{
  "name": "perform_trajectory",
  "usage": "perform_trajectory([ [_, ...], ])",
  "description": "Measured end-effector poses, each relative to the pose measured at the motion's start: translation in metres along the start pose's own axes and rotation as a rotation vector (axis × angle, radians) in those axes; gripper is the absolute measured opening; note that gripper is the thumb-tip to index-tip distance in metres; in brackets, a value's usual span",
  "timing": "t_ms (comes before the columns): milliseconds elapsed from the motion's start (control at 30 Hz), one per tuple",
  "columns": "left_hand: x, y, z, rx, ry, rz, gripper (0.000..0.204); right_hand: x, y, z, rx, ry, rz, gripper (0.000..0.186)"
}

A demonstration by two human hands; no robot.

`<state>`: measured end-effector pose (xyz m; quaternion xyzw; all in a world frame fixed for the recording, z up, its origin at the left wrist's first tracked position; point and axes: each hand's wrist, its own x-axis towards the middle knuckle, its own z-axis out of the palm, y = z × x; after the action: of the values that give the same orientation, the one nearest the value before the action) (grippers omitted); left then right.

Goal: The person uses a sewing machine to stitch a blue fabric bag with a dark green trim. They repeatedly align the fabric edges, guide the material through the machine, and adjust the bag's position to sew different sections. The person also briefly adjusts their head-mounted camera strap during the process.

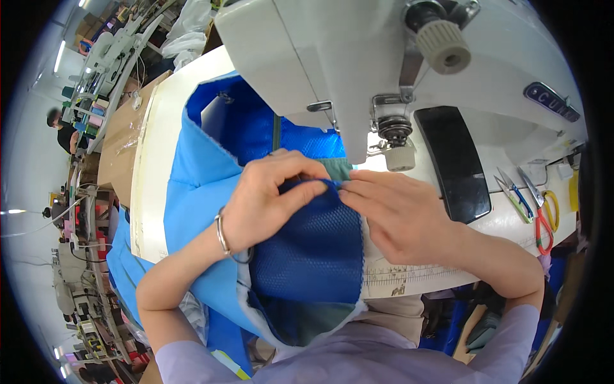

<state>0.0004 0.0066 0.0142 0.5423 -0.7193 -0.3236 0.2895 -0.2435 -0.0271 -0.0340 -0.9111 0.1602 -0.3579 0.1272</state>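
A large blue sewn fabric piece lies over the machine bed, light blue outside with a dark blue textured lining and dark green strips. My left hand pinches a lining edge between thumb and fingers. Close beside it, fingers together, my right hand grips the same edge; its thumb is hidden. Both hands work just in front of the needle area of a white sewing machine. The fabric's pale, fuzzy raw edge hangs toward my lap. A metal bangle circles my left wrist.
On the machine bed to the right lie a black phone-like slab, thread snips and scissors with red and yellow handles. A printed ruler strip runs along the near edge. Cardboard stands left; another person is far off.
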Motion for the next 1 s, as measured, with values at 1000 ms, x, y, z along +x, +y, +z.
perform_trajectory([
  [1000,0.049,-0.029,0.008,0.122,-0.046,-0.083,0.020,-0.014,-0.008,0.012,-0.186,-0.122,-0.157,0.026],
])
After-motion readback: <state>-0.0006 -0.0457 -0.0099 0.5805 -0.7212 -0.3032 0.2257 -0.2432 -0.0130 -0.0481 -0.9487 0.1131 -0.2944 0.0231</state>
